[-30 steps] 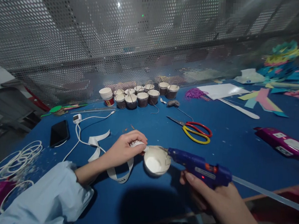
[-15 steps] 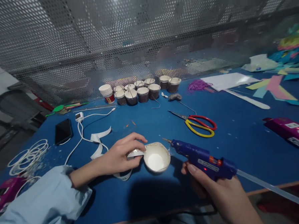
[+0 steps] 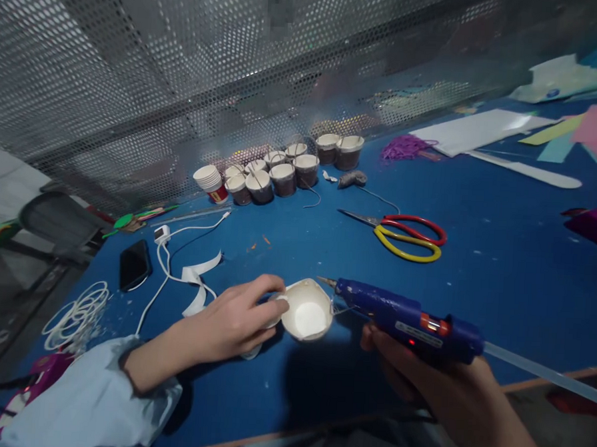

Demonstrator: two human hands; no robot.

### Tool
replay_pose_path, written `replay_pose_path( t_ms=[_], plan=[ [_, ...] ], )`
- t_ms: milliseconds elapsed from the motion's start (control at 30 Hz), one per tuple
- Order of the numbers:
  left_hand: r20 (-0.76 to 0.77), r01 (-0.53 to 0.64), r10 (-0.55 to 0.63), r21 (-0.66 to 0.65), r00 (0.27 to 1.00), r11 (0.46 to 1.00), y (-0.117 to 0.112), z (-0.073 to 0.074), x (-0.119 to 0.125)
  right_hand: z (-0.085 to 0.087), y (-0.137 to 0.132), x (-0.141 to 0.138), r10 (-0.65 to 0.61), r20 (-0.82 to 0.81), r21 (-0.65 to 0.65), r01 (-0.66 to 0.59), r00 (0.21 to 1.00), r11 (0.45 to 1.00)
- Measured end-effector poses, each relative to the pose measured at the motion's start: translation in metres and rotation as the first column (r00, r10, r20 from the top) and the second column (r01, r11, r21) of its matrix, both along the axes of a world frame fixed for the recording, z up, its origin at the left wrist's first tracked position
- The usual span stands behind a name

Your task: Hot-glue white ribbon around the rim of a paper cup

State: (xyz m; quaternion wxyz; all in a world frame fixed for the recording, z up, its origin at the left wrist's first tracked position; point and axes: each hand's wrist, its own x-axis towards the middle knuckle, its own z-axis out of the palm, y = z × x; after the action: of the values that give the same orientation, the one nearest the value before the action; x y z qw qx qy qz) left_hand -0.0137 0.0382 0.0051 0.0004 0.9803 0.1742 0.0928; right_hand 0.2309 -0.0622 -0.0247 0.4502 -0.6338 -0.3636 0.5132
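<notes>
A small white paper cup lies tilted on the blue table, its mouth facing me. My left hand pinches the cup's left rim, pressing a white paper strip against it. My right hand grips a blue hot glue gun with a red light on its side. The gun's nozzle sits just right of the cup's rim, a thin glue thread hanging from it. A clear glue stick pokes out of the gun's back.
Red and yellow scissors lie beyond the gun. Several brown-filled cups and a cup stack stand by the perforated metal wall. A phone, white cable, paper strips and white rings lie left. Coloured paper lies far right.
The glue gun's nozzle has drawn back from the cup's rim to just right of it. My left hand has shifted its hold on the strip and cup. The view has tilted.
</notes>
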Motion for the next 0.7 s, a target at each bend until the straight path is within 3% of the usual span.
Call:
replay_pose_path(
  t_ms=[367,700],
  plan=[
    [-0.141,-0.005,0.023,0.128,0.990,0.992,-0.003,0.009,0.014,-0.010,-0.004,0.008,0.001,0.036,-0.124,0.004,0.999,0.992],
    [-0.097,0.087,-0.072,0.154,0.993,0.984,-0.003,0.000,0.014,-0.019,-0.008,0.010,-0.024,0.023,0.014,0.023,0.999,1.000]
  ],
)
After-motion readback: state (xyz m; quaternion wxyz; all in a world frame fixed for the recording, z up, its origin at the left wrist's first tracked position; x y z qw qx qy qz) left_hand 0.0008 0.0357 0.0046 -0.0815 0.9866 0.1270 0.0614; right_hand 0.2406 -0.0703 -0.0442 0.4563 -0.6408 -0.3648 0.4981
